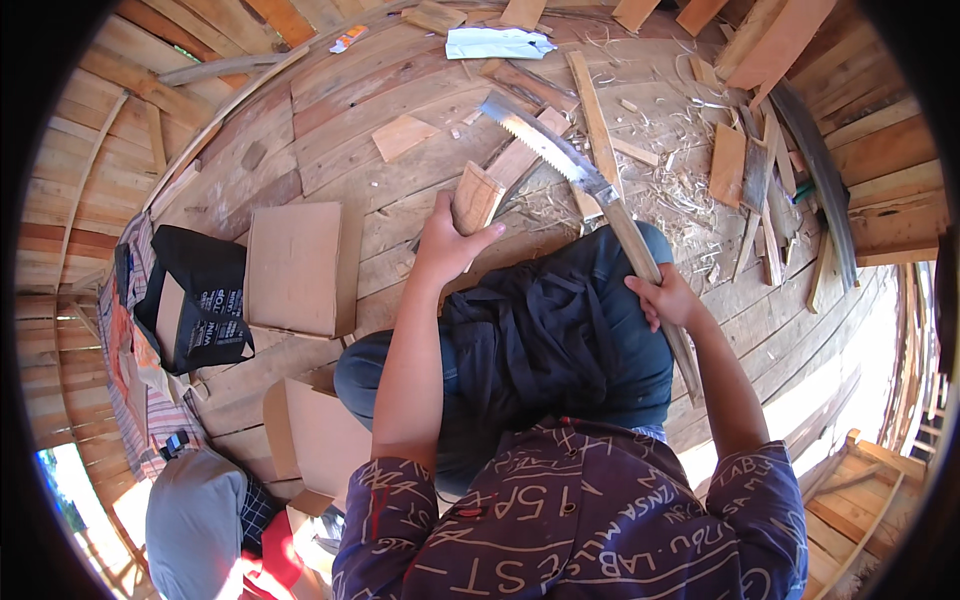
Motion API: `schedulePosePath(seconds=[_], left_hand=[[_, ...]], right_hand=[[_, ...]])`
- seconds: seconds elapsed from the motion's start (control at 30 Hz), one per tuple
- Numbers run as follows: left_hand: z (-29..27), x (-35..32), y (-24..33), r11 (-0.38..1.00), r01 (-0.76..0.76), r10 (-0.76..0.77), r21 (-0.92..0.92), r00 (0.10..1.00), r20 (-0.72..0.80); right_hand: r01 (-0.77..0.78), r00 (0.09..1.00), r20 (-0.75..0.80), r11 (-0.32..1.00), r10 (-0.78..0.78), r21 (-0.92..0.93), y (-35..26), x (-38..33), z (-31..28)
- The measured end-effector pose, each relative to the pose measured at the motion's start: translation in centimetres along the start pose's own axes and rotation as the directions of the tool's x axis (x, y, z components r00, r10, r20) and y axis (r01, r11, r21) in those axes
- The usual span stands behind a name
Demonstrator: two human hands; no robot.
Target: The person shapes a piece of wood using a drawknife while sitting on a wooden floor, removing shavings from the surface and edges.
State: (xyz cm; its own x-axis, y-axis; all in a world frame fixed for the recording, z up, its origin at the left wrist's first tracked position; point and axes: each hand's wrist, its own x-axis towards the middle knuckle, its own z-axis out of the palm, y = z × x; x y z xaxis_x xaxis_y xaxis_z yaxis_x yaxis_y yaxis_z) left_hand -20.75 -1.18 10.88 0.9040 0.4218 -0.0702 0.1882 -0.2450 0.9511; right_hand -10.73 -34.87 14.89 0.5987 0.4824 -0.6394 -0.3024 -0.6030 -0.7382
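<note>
My left hand [447, 238] grips a short wooden block [478, 198] at its lower end, thumb on the near side. A pencil-like curved line shows on the block's upper face. My right hand [665, 298] is closed around the long wooden handle of a hand saw [622, 235]. The saw's curved, toothed blade points up and left, above and apart from the block. A narrow board [522, 160] lies on the floor just beyond the block. I sit cross-legged, with dark cloth bunched over my lap.
Wood shavings [655, 190] and offcuts [727, 165] litter the plank floor at the far right. Left of me are a closed cardboard box [300, 270], an open carton [325, 430] and a black bag [205, 300]. A white paper sheet [498, 43] lies at the far side.
</note>
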Motion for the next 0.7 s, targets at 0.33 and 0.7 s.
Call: schedulePosePath(seconds=[0.33,0.7], left_hand=[[0.0,-0.1,1.1,0.993,-0.017,0.033,0.113,0.990,-0.136],[0.2,-0.2,1.2,0.943,-0.060,0.163,0.327,0.941,-0.298]], right_hand=[[0.011,1.000,0.000,1.000,-0.011,-0.002,0.4,0.3,-0.2],[-0.005,1.000,-0.016,1.000,0.005,-0.001,0.3,0.1,-0.1]])
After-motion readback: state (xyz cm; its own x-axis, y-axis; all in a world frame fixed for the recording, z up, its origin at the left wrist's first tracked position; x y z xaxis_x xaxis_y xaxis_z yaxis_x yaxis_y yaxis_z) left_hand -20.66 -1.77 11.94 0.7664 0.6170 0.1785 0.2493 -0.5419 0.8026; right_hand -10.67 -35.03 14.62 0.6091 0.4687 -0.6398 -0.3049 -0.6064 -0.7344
